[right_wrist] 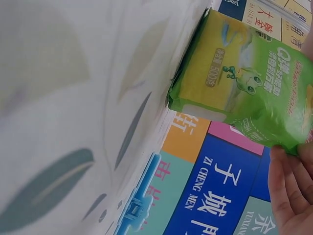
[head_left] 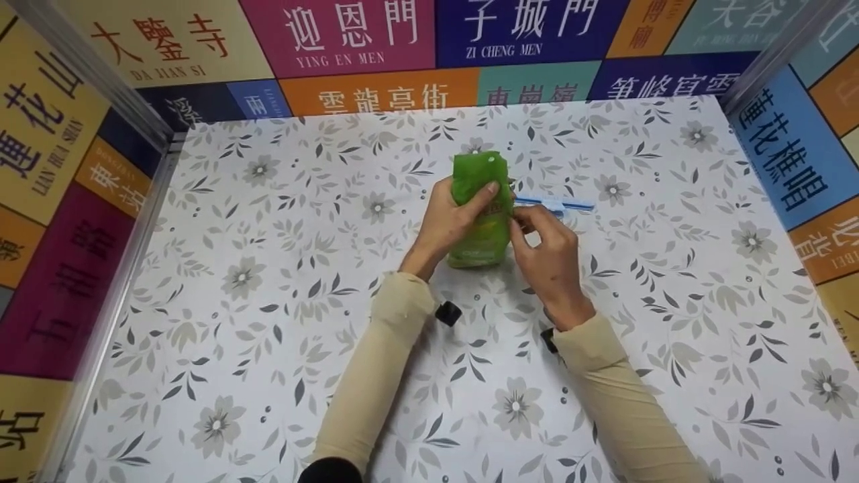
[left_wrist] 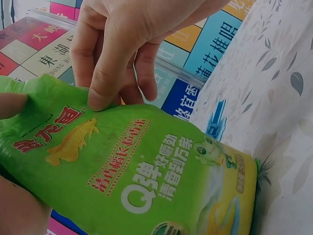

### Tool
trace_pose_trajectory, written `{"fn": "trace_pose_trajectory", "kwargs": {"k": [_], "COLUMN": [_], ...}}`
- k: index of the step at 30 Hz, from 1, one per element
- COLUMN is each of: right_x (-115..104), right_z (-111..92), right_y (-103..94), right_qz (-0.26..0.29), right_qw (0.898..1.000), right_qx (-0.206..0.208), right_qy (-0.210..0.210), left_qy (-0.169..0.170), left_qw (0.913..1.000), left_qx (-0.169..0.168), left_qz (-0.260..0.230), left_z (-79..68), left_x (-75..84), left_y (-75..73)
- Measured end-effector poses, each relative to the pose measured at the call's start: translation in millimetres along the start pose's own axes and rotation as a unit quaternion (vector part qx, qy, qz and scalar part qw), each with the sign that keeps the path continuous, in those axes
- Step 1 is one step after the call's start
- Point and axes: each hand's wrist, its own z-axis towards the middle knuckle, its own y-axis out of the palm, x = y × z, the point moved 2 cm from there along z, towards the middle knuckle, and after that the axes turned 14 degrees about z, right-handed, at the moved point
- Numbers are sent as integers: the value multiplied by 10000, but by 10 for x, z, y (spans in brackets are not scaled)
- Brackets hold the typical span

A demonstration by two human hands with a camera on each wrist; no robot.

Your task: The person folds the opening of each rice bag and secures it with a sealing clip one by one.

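A green bag of rice (head_left: 480, 231) with a yellow lower part stands upright on the table, its printed front showing in the left wrist view. My left hand (head_left: 448, 218) grips its upper part from the left, thumb across the face. On the other side, my right hand (head_left: 549, 245) pinches the bag's side edge between thumb and fingertips, as the right hand (left_wrist: 122, 54) shows in the left wrist view. Just behind the bag and my right fingers lies a blue bag-sealing clip (head_left: 570, 204), partly hidden; the right wrist view also catches the clip (right_wrist: 137, 205).
The table (head_left: 335, 396) has a white floral cover. Colourful panels with place names (head_left: 362, 33) wall it in at the back and on both sides. Dark wrist-camera parts (head_left: 448, 313) sit at my cuffs.
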Motion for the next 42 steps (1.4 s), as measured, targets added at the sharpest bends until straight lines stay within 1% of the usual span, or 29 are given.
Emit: {"fn": "trace_pose_trajectory", "kwargs": {"k": [3, 7, 10, 12, 15, 17, 21, 23, 25, 26, 27, 29, 30, 31, 32, 33, 34, 35, 37, 39, 41, 42], "right_x": [-12, -21, -26, -31, -38, -42, -33, -21, -2, 6, 12, 25, 33, 39, 46, 52, 60, 65, 71, 75, 77, 80], "right_z": [-7, -7, -9, -9, -6, 1, 19, 26, 30, 32, 34, 40, 42, 45, 50, 53, 55, 55, 53, 44, 32, 23], "right_y": [7, 8, 8, 9, 8, 5, -5, -11, -18, -21, -25, -32, -36, -41, -44, -48, -53, -57, -61, -62, -59, -54], "right_qz": [-123, -309, -354, -365, -340, -317, -219, -134, -36, 28, 103, 265, 340, 411, 468, 513, 532, 537, 501, 458, 427, 409], "right_qw": [9999, 9991, 9986, 9984, 9983, 9983, 9989, 9994, 9998, 9999, 9999, 9996, 9993, 9988, 9982, 9975, 9967, 9958, 9944, 9937, 9940, 9945], "right_qx": [-38, -132, -110, -44, 43, 73, 124, 127, 85, 52, 29, -55, -113, -169, -240, -309, -388, -461, -552, -570, -547, -518], "right_qy": [-61, -260, -375, -419, -468, -482, -398, -288, -170, -116, -60, 49, 114, 184, 270, 375, 482, 584, 752, 852, 843, 813], "left_qy": [88, 405, 592, 578, 460, 353, 138, 164, 360, 532, 736, 1224, 1470, 1725, 1957, 2170, 2362, 2515, 2737, 2861, 2892, 2875], "left_qw": [9999, 9987, 9972, 9967, 9971, 9985, 9993, 9983, 9973, 9960, 9943, 9873, 9815, 9736, 9641, 9525, 9382, 9218, 8849, 8501, 8230, 8136], "left_qx": [-73, -207, -276, -319, -347, -280, -32, 108, 203, 256, 295, 358, 390, 446, 498, 561, 638, 716, 878, 957, 955, 934], "left_qz": [-4, -230, -368, -463, -494, -294, 343, 546, 607, 664, 710, 949, 1161, 1426, 1723, 2062, 2447, 2861, 3664, 4316, 4795, 4967], "left_z": [-5, 5, 14, 21, 25, 25, 13, 7, 1, -2, -6, -16, -23, -30, -38, -46, -54, -61, -74, -82, -89, -93], "left_x": [6, 20, 30, 34, 47, 61, 116, 153, 195, 218, 244, 304, 336, 372, 411, 452, 494, 538, 621, 694, 750, 769], "left_y": [2, 23, 36, 43, 42, 33, -1, -21, -44, -56, -71, -103, -122, -139, -157, -172, -185, -193, -194, -180, -159, -149]}}
